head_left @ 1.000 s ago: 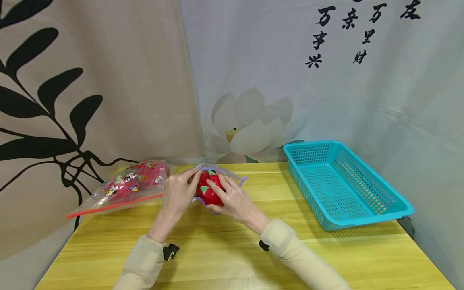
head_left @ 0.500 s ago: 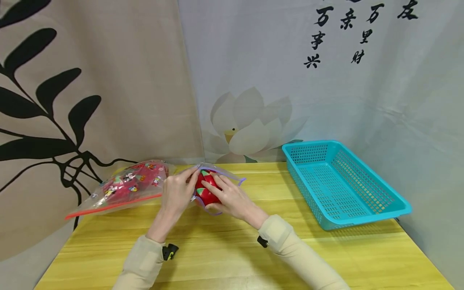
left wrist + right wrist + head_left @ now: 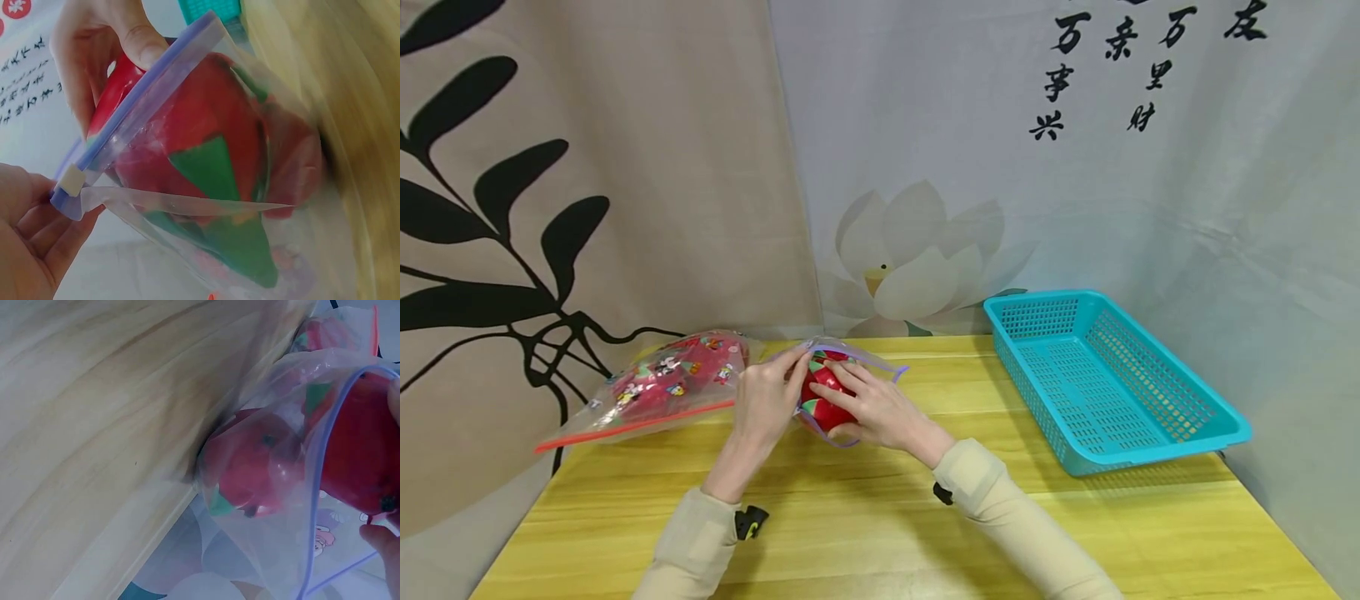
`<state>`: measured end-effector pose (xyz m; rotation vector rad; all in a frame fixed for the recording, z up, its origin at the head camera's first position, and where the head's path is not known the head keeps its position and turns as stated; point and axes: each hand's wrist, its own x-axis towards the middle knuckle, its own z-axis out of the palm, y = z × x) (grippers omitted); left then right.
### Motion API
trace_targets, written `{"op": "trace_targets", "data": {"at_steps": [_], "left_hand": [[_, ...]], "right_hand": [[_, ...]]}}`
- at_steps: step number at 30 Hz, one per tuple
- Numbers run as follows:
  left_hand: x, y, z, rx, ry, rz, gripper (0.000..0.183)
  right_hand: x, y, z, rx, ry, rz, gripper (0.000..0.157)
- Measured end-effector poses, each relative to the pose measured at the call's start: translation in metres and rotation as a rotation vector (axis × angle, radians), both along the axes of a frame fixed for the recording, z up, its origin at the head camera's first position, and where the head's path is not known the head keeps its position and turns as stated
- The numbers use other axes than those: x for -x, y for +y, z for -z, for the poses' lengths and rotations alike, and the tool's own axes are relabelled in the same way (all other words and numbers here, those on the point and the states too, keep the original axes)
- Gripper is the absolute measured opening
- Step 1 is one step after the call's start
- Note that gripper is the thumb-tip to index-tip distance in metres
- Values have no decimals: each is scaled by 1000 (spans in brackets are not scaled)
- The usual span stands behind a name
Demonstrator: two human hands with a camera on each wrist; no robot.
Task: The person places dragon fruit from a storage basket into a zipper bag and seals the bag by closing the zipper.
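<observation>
In the head view my left hand (image 3: pixel 765 398) pinches the mouth of a clear zip bag with a purple closure; its white slider (image 3: pixel 72 180) sits at the fingertips in the left wrist view. My right hand (image 3: pixel 886 408) grips a shiny red artificial dragon fruit (image 3: pixel 359 450) with green scales, at the open mouth of the zip bag (image 3: pixel 315 256). Deeper inside, another red dragon fruit (image 3: pixel 250 465) shows through the plastic. The right fingers lie over the top of the held fruit, and its far part is hidden by the bag.
Left of the hands lies a filled clear bag (image 3: pixel 670 379) with a red-orange closure and cartoon prints. A turquoise plastic basket (image 3: pixel 1150 454) stands at the right on the wooden table (image 3: pixel 865 533). Printed curtains hang behind the table.
The held dragon fruit has shifted slightly down and left into the bag mouth, the right hand moving with it. My left hand keeps its place on the bag edge.
</observation>
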<state>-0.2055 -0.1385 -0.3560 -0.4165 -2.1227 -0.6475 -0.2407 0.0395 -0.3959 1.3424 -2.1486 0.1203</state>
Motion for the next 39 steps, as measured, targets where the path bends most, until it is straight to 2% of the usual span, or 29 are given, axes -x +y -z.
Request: {"op": "trace_targets", "data": {"at_steps": [5, 8, 12, 15, 22, 25, 34, 39], "left_hand": [[1, -1, 0, -7, 25, -5, 17], [2, -1, 1, -15, 38, -17, 17], [4, -2, 1, -15, 47, -41, 17], [5, -2, 0, -20, 56, -55, 17], [7, -1, -2, -28, 88, -55, 17], [7, 0, -2, -30, 93, -53, 17], [7, 1, -3, -29, 96, -52, 15], [5, 3, -3, -20, 90, -38, 16]], "right_hand": [[2, -1, -3, 1, -4, 19, 71], [3, 1, -5, -25, -57, 24, 71], [5, 9, -7, -59, -149, -2, 73], [7, 18, -6, -44, -155, -41, 74], [11, 39, 4, 50, -70, -112, 67], [12, 44, 7, 89, -41, -117, 68], [6, 34, 12, 86, 243, -73, 61], [1, 21, 12, 76, 305, -18, 60]]}}
